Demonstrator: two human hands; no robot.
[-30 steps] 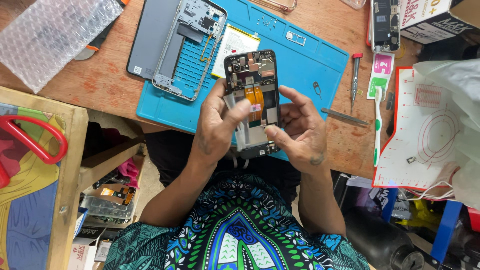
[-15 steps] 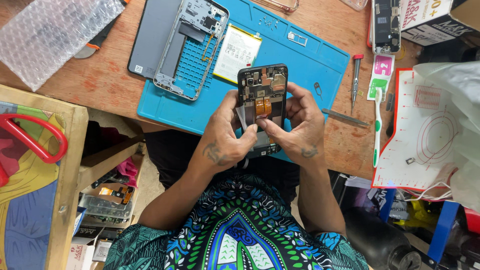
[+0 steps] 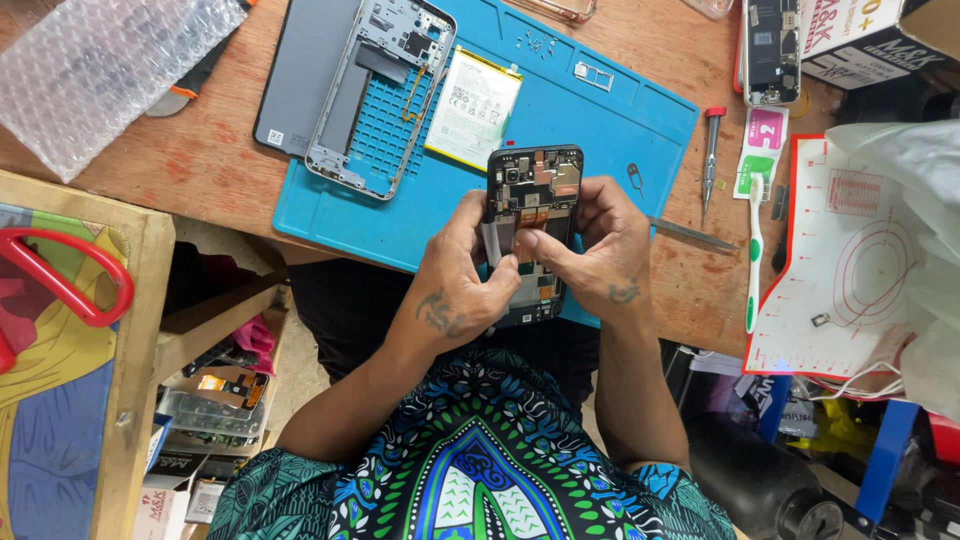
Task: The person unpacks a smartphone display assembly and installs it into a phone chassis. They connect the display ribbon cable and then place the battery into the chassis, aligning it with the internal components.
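Opened black smartphone with exposed circuit boards (image 3: 533, 215) held upright, long axis pointing away; left hand (image 3: 462, 285) cradles its left edge, right hand (image 3: 597, 250) thumb presses mid-board.

A worn wooden table (image 3: 180, 165) is carrying a blue work mat (image 3: 600, 120), bubble wrap (image 3: 100, 70), a red-handled screwdriver (image 3: 711, 150), a toothbrush (image 3: 755, 250) and a white-and-red mat (image 3: 850, 290), all lying flat

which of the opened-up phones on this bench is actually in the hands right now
The black opened phone, boards exposed, gripped by left hand and right hand; the grey frame and top-edge phone lie untouched.
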